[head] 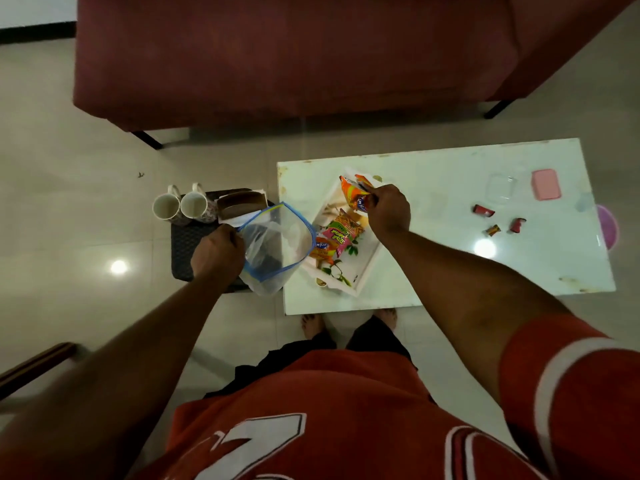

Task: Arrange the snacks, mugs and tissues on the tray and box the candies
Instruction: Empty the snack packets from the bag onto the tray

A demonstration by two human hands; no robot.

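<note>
Snack packet (353, 192), likely light and crinkly so best held by an end, is pinched in the fingers of the right hand (388, 211) over the far end of the tray (367, 268) at the left edge of the bench (450, 265), while the left hand (216, 252) grips a zip bag (277, 244).

Covered, screened, too small
The right hand (388, 213) covers the lower end of the orange snack packet (350, 189); the zip bag (277, 244) screens part of the tissue box (240, 202); the print on the candies (483, 210) near the right edge of the table (450, 271) is illegible.

1 head-worn wide-angle view looks steeply down, from standing height, over the white table (485, 278) and floor (86, 202).
</note>
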